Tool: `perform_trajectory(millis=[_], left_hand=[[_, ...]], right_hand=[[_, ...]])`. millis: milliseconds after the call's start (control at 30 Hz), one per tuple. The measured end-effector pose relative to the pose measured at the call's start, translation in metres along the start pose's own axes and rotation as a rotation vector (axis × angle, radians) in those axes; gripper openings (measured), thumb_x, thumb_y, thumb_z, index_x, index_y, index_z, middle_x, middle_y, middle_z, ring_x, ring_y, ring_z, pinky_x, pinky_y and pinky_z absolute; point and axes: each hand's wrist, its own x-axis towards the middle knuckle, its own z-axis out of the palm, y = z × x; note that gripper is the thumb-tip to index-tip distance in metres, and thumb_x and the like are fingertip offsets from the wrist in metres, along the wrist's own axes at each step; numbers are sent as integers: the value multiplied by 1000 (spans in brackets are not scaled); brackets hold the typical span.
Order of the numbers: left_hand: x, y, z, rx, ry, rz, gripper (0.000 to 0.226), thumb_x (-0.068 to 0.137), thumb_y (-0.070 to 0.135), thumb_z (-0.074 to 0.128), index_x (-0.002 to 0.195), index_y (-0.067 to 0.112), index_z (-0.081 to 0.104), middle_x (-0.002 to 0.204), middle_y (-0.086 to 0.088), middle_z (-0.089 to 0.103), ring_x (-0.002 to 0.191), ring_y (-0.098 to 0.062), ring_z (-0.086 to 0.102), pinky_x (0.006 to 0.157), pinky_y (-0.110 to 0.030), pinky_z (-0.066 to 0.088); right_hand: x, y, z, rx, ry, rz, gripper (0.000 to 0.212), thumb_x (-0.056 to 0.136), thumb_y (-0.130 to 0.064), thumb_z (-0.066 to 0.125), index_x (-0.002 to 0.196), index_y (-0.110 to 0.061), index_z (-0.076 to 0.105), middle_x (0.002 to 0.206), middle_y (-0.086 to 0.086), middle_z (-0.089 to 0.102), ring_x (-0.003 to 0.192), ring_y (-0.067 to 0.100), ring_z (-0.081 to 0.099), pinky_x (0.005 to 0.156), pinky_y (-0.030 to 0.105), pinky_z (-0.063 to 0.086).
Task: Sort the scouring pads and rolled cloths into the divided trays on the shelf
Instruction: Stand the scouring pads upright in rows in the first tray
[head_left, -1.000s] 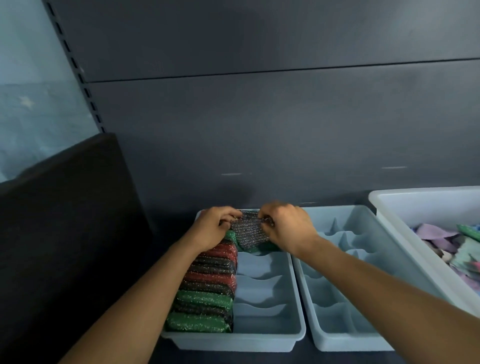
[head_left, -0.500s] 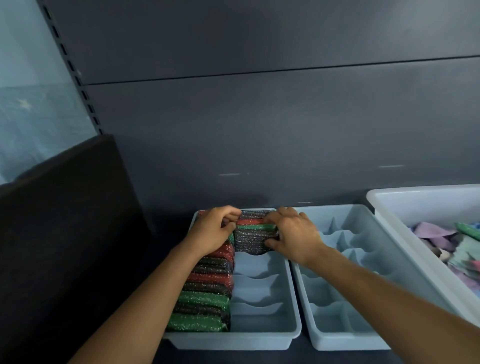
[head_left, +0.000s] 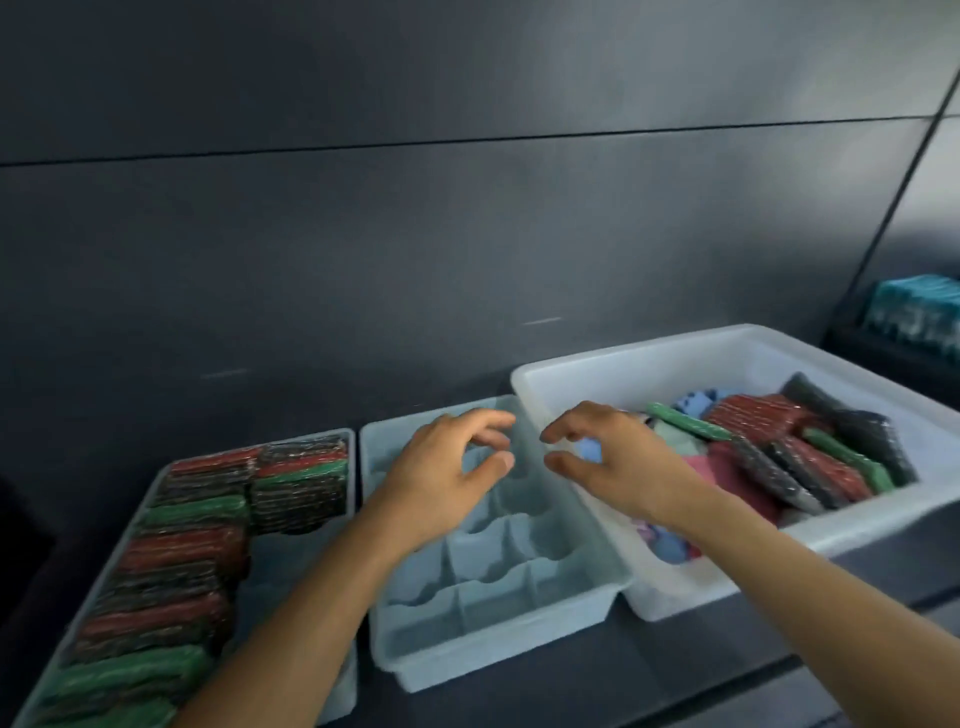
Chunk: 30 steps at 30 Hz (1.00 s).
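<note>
A pale blue divided tray (head_left: 352, 467) at the left holds red, green and dark scouring pads (head_left: 182, 545) standing in a long left row, with a few more at its back right (head_left: 301, 483). A second divided tray (head_left: 493, 644) in the middle has bare compartments. My left hand (head_left: 441, 478) hovers over its back part, fingers loosely curled, holding nothing. My right hand (head_left: 613, 457) hangs over the left end of the white bin (head_left: 701, 353), also holding nothing. In the bin lie wrapped scouring pads (head_left: 810, 457) and coloured cloths (head_left: 675, 545).
The trays and bin stand on a dark shelf (head_left: 649, 670) against a grey back panel (head_left: 467, 249). A dark box with teal packets (head_left: 919, 312) sits at the far right. A vertical upright runs down the right side.
Both hands have let go of the pads placed at the back right of the left tray and moved right, over the middle tray and the bin. The view has swung right.
</note>
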Motion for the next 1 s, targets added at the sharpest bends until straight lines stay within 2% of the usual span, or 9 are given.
perform_trajectory(millis=[100,233,333,433,567,633,733,867,1000], left_hand=[[25,32,40,-89,-61,55,33,90,22,66,123,27,62,106,14,70,105,-4,62,97,-25,44],[63,67,89,-167,-156,69,32,91,18,64,123,23,63,108,12,68,102,2,61,84,-11,43],[99,82,122,-100,-191,80,34,91,17,64,125,16,62,120,4,66,109,-7,59,90,-13,42],[133,87,152,46,-219,64,40,90,20,65,130,16,59,131,-2,59,121,-17,54,100,-25,40],[162,87,183,284,-310,68,51,90,23,63,138,18,48,143,-2,47,134,-22,39,108,-36,35],[170,87,193,376,-342,81,55,90,26,63,141,21,45,148,0,43,138,-21,34,110,-37,33],[175,86,205,449,-357,92,54,88,37,65,139,27,48,145,2,47,136,-20,37,109,-35,34],[176,84,209,480,-274,49,30,95,36,57,125,36,60,131,3,60,125,-24,51,101,-38,38],[176,85,192,450,-144,25,27,100,32,45,118,23,62,120,-5,66,113,-29,58,94,-37,41]], right_hand=[[-12,44,-34,3,23,107,17,85,-19,69,101,-18,70,100,0,68,90,17,63,84,33,49],[-25,103,-71,-1,97,220,15,83,-16,70,99,-17,71,99,0,70,90,17,65,85,33,51],[-31,138,-91,-9,133,322,13,83,-22,71,96,-21,71,97,-4,70,92,17,66,87,35,51],[-35,155,-102,-63,61,381,26,78,-45,70,91,-23,67,93,-5,70,89,19,65,84,39,52],[-37,158,-103,-369,-220,389,77,50,-85,57,92,-20,54,97,-6,56,94,18,53,82,38,45],[-37,159,-99,-444,-269,407,79,55,-78,64,106,-19,51,108,-4,52,109,21,49,92,41,43],[-36,163,-94,-465,-185,386,54,73,-53,65,113,-17,55,119,-1,57,117,24,52,91,38,45],[-34,164,-101,-353,-79,397,23,77,-44,61,78,-22,57,87,-3,57,89,22,59,70,32,47],[-35,161,-110,-118,126,464,40,80,-35,67,58,-15,41,57,-2,45,61,23,47,56,32,37]])
